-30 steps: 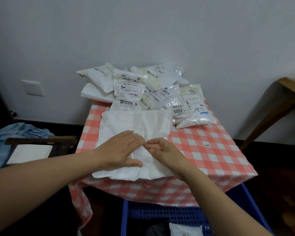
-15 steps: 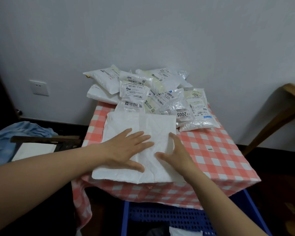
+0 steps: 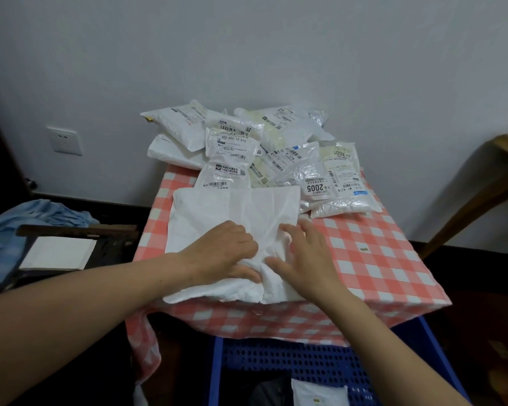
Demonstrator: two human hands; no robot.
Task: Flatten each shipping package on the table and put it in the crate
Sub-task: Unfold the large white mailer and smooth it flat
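A large, crumpled white shipping package (image 3: 235, 206) lies on the near half of the table with the red-and-white checked cloth (image 3: 379, 259). My left hand (image 3: 223, 253) rests on its near middle, fingers curled into the plastic, which bunches up beside the thumb. My right hand (image 3: 305, 259) presses on the package just to the right, fingers spread and fairly straight. A pile of several labelled white packages (image 3: 276, 150) sits at the far side against the wall. The blue perforated crate (image 3: 276, 358) stands below the table's front edge with one white package (image 3: 320, 394) inside.
At the left lie a blue cloth (image 3: 27, 224) and a white board (image 3: 59, 253) on dark furniture. A wooden piece (image 3: 481, 186) leans at the right. A wall socket (image 3: 65, 140) is at the left of the wall. A small scrap (image 3: 363, 248) lies on the cloth.
Both hands slid over the white package, apart and back together. My left fingers went from flat to curled, and the plastic now bunches between the hands.
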